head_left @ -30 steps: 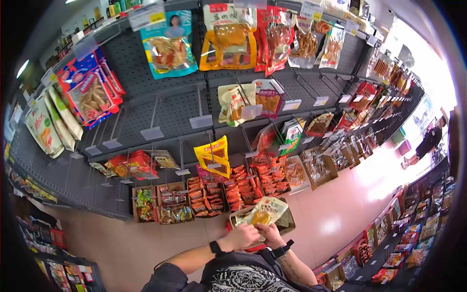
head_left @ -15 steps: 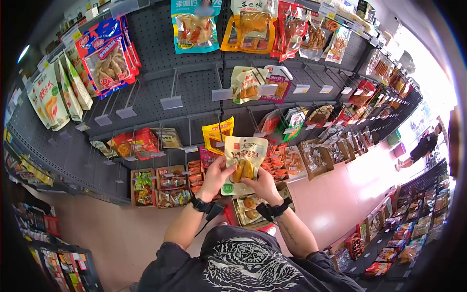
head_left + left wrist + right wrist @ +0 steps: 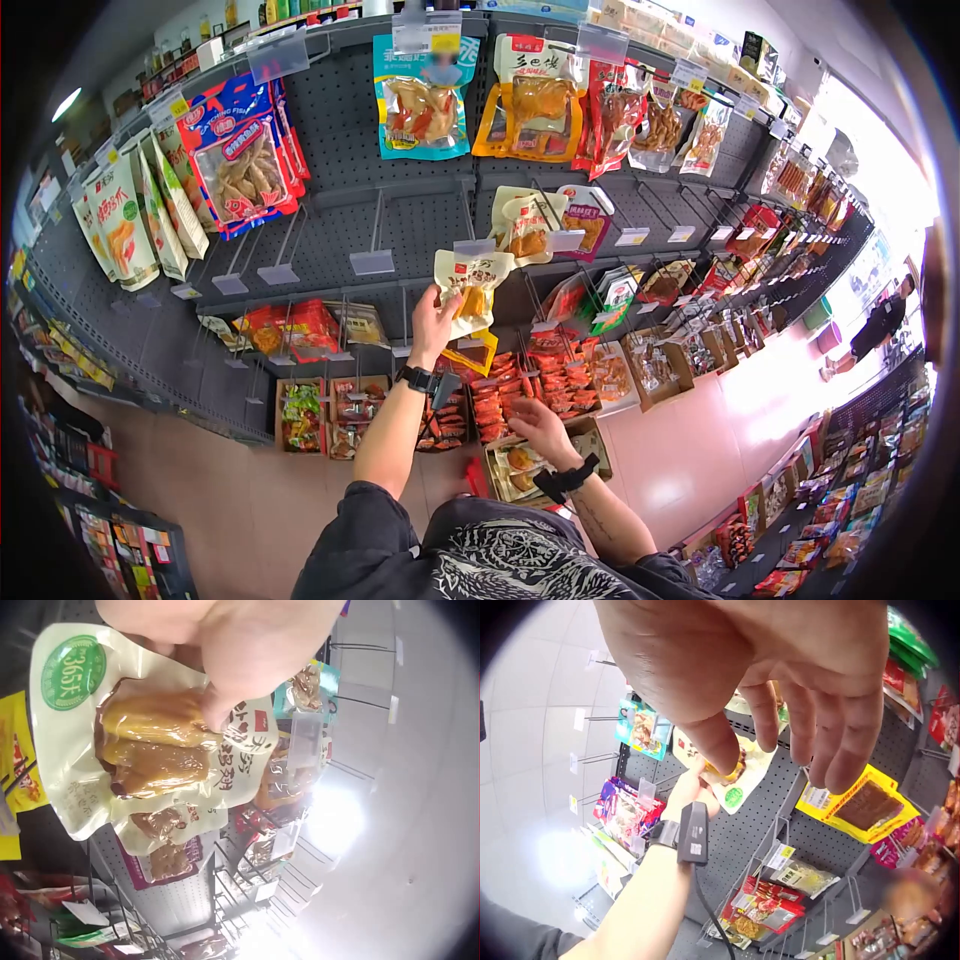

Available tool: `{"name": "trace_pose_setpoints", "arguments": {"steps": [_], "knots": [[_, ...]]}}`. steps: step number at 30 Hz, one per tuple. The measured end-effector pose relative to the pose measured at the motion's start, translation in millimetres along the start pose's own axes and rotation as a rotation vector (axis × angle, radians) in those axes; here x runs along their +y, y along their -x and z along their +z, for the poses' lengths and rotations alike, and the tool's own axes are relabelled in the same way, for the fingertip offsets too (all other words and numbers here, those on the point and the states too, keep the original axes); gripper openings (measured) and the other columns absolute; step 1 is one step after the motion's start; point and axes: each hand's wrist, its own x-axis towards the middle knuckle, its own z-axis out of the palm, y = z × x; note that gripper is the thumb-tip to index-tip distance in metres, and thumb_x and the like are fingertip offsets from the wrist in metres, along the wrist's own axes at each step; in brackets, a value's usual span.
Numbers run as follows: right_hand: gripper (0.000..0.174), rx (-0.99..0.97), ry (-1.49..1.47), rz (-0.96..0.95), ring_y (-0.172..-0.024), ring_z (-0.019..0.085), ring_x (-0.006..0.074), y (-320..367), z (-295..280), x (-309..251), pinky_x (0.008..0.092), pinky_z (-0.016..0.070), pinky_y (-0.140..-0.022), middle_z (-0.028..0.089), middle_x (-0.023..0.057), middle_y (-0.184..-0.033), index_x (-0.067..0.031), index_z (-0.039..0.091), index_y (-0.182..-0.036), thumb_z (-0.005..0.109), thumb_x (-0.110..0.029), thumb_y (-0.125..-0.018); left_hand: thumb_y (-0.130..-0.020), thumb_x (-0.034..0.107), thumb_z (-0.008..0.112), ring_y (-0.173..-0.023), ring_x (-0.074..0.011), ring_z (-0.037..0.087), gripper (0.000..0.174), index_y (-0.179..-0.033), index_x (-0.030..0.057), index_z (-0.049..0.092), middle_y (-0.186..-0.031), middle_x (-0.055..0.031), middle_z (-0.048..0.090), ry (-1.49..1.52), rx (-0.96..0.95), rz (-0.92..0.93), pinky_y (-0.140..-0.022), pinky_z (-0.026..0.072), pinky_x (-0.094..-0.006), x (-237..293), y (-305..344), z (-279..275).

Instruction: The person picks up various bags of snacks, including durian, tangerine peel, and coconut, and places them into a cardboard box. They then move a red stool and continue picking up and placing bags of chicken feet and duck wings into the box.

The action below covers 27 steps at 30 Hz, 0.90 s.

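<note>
My left hand (image 3: 432, 325) grips a cream packet of chicken wings (image 3: 470, 285) by its side, raised in front of the pegboard rack. In the left wrist view the thumb presses on the packet's front, where brown wings show through a clear window above a green round mark. A similar cream packet (image 3: 528, 222) hangs on a hook just behind and to the right. Lower down, my right hand (image 3: 543, 432) holds nothing; its fingers hang loosely bent near the cardboard box (image 3: 603, 452) of packets. In the right wrist view those fingers (image 3: 802, 724) are spread apart.
Metal hooks with clear tag holders (image 3: 373, 262) jut from the pegboard (image 3: 340, 170). A yellow packet (image 3: 478, 352) hangs under the held one. Boxes of small red packs (image 3: 565, 380) stand along the bottom. A person (image 3: 880, 325) is in the aisle at far right.
The packet went from low over the box, to both hands at chest height, to the left hand alone, up near the hooks. My right hand has let go and dropped back.
</note>
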Motion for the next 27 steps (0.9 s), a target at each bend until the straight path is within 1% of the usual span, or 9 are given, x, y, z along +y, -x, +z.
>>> {"name": "trace_pose_setpoints", "arguments": {"steps": [4, 8, 12, 14, 16, 18, 22, 23, 27], "knots": [[0.04, -0.061, -0.005, 0.195, -0.095, 0.062, 0.0157, 18, -2, 24, 0.0273, 0.0487, -0.077, 0.065, 0.0101, -0.104, -0.0061, 0.054, -0.12, 0.066, -0.022, -0.085, -0.088, 0.025, 0.065, -0.083, -0.015, 0.061, 0.033, -0.107, 0.0, 0.057, -0.093, -0.0091, 0.066, 0.063, 0.011, 0.008, -0.074, 0.0466, -0.0289, 10, -7, 7], [0.037, -0.076, -0.108, 0.16, -0.093, 0.061, 0.0144, 30, -2, 36, 0.0271, 0.0496, -0.073, 0.063, 0.0075, -0.107, -0.0028, 0.054, -0.119, 0.063, -0.02, -0.088, -0.088, 0.029, 0.064, -0.084, -0.0136, 0.06, 0.035, -0.107, 0.0002, 0.056, -0.094, -0.0075, 0.065, 0.07, 0.022, 0.024, -0.075, 0.0452, -0.0268, 12, -12, 6], [0.033, -0.074, -0.084, 0.243, -0.091, 0.06, 0.0121, 40, -5, 30, 0.0251, 0.0483, -0.077, 0.062, 0.0068, -0.104, 0.0019, 0.053, -0.118, 0.06, -0.011, -0.089, -0.091, 0.019, 0.061, -0.089, -0.0096, 0.056, 0.028, -0.11, -0.0003, 0.055, -0.1, -0.0043, 0.063, 0.077, -0.039, -0.009, -0.079, 0.0438, -0.0242, 16, -12, 9], [0.033, -0.061, -0.113, 0.247, -0.093, 0.061, 0.0128, 43, -6, 34, 0.0257, 0.0489, -0.078, 0.062, 0.007, -0.105, 0.0018, 0.053, -0.118, 0.06, -0.011, -0.089, -0.09, 0.026, 0.062, -0.088, -0.0133, 0.059, 0.034, -0.11, -0.0009, 0.055, -0.098, -0.0071, 0.065, 0.132, -0.034, 0.004, -0.079, 0.0448, -0.0268, 13, -11, 9], [0.032, -0.049, -0.145, 0.254, -0.095, 0.061, 0.0136, 46, -8, 39, 0.0262, 0.0494, -0.08, 0.062, 0.0072, -0.106, 0.0017, 0.053, -0.117, 0.06, -0.012, -0.089, -0.092, 0.018, 0.058, -0.09, -0.01, 0.056, 0.026, -0.111, -0.0004, 0.054, -0.101, -0.0046, 0.062, 0.115, -0.048, -0.034, -0.08, 0.044, -0.0249, 8, -7, 7], [0.035, -0.038, -0.156, 0.249, -0.092, 0.061, 0.0126, 49, -10, 42, 0.0253, 0.0478, -0.071, 0.063, 0.006, -0.106, -0.0002, 0.055, -0.117, 0.063, -0.017, -0.087, -0.093, 0.019, 0.058, -0.09, -0.0098, 0.056, 0.026, -0.11, 0.0002, 0.055, -0.101, -0.0042, 0.062, 0.107, -0.044, -0.022, -0.08, 0.0436, -0.0252, 5, -3, 6], [0.033, -0.016, -0.164, 0.248, -0.092, 0.061, 0.0129, 55, -16, 57, 0.0254, 0.048, -0.071, 0.064, 0.0063, -0.105, -0.0001, 0.056, -0.116, 0.062, -0.016, -0.087, -0.093, 0.021, 0.058, -0.091, -0.0096, 0.055, 0.027, -0.11, 0.0007, 0.055, -0.102, -0.0039, 0.061, 0.131, -0.062, -0.037, -0.081, 0.0429, -0.0253, 12, 1, 8], [0.032, -0.003, -0.155, 0.236, -0.083, 0.06, 0.0107, 57, -17, 56, 0.0242, 0.0471, -0.065, 0.064, 0.0055, -0.1, 0.0, 0.055, -0.115, 0.061, -0.015, -0.088, -0.093, 0.023, 0.058, -0.09, -0.0102, 0.056, 0.029, -0.111, 0.0001, 0.055, -0.102, -0.0042, 0.062, 0.15, -0.046, -0.036, -0.082, 0.0427, -0.0251, 12, 0, 8], [0.03, 0.004, -0.173, 0.265, -0.071, 0.055, 0.0077, 61, -20, 45, 0.0227, 0.0442, -0.058, 0.063, 0.0043, -0.094, 0.0002, 0.055, -0.114, 0.06, -0.013, -0.088, -0.093, 0.022, 0.058, -0.091, -0.0104, 0.056, 0.03, -0.112, -0.0007, 0.055, -0.104, -0.0044, 0.062, 0.234, -0.033, -0.043, -0.083, 0.0426, -0.0249, 10, -1, 10]]}}
